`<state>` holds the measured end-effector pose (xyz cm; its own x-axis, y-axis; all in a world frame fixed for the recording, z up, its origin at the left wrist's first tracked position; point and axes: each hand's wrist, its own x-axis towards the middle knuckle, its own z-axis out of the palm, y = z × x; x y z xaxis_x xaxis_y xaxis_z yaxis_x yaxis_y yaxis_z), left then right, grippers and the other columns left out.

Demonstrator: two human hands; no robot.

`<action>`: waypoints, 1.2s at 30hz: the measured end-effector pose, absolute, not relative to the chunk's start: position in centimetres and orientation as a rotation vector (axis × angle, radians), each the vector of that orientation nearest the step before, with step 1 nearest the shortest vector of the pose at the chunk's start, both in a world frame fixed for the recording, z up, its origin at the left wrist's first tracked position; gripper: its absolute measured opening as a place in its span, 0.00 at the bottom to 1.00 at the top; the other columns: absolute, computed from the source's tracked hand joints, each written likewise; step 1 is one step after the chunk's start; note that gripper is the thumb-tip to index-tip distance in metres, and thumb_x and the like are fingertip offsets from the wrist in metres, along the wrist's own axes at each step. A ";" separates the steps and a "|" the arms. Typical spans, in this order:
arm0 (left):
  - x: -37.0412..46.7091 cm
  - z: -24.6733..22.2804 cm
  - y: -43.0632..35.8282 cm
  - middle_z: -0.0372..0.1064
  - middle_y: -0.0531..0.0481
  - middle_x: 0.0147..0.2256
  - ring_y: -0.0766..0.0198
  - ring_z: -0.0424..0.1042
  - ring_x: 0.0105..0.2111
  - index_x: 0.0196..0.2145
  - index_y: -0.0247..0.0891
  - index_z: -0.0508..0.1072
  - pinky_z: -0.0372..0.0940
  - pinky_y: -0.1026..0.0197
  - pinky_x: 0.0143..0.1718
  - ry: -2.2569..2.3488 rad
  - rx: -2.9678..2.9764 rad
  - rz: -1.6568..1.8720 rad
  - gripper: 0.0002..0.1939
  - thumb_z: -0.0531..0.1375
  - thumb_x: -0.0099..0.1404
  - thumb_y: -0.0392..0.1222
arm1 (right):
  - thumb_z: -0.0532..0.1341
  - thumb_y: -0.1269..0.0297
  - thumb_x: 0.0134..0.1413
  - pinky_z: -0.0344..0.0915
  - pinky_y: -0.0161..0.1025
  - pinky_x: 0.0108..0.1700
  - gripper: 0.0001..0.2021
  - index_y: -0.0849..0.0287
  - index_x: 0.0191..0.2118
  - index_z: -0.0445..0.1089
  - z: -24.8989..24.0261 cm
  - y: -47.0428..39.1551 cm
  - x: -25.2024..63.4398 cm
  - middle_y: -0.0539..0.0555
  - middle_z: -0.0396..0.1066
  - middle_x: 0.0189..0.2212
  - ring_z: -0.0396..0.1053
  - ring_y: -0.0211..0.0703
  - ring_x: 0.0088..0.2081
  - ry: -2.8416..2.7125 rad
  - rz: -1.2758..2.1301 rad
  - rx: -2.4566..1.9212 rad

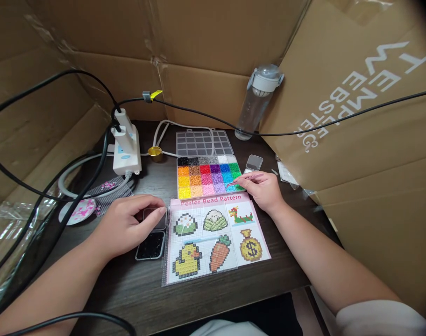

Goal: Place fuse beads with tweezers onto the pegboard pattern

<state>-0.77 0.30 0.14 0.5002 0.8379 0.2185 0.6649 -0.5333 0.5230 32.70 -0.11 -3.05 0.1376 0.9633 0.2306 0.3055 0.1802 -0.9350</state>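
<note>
My right hand [265, 190] pinches a pair of pink tweezers [250, 177], their tips over the blue and lavender beads at the right of the bead box [209, 178]. My left hand [127, 226] is loosely curved, thumb and forefinger bent with a gap between them. It hovers or rests over the lid of a small clear case of black beads [150, 245]; its other fingers are hidden. Between my hands lies a pattern sheet [218, 242] printed with pixel pictures, including a duck, a carrot and a money bag. A clear pegboard [166, 270] covers its left part.
The box's clear lid [204, 142] lies open behind it. A small clear case [254, 162] sits right. A water bottle [257, 102] leans at the back. A power strip [127, 149], black cables [104, 154] and a gold cup [155, 153] stand left. Cardboard walls [206, 88] surround the table.
</note>
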 end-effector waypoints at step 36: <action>-0.1 0.7 0.2 0.75 0.51 0.27 0.67 0.68 0.24 0.31 0.37 0.77 0.62 0.65 0.27 1.247 2.369 0.613 0.14 0.55 0.63 0.47 | 0.71 0.67 0.48 0.76 0.37 0.31 0.02 0.57 0.30 0.82 -1.1 -4.8 26.8 0.54 0.81 0.27 0.78 0.44 0.29 -1.655 1.199 -0.999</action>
<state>-0.07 0.15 0.72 0.5078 0.8389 0.1958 0.6672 -0.5268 0.5266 26.78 -4.75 -1.07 -0.3296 0.9282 0.1727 0.1247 0.2242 -0.9665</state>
